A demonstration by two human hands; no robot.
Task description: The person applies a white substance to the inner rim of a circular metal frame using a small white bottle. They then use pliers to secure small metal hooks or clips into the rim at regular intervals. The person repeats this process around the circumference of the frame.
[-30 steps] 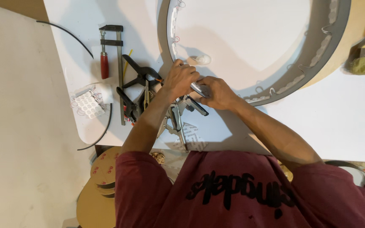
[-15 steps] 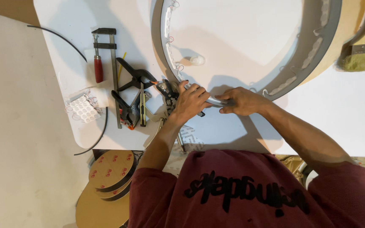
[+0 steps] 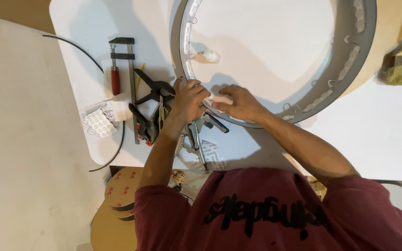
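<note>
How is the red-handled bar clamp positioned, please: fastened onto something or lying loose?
Lying loose: the red-handled bar clamp rests flat on the white table, gripping nothing.

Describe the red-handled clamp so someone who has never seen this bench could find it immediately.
Start at the big grey ring on the white table, then look left past the left hand and the black spring clamps. The bar clamp lies there, the only tool with a red handle and a long straight steel bar.
</note>
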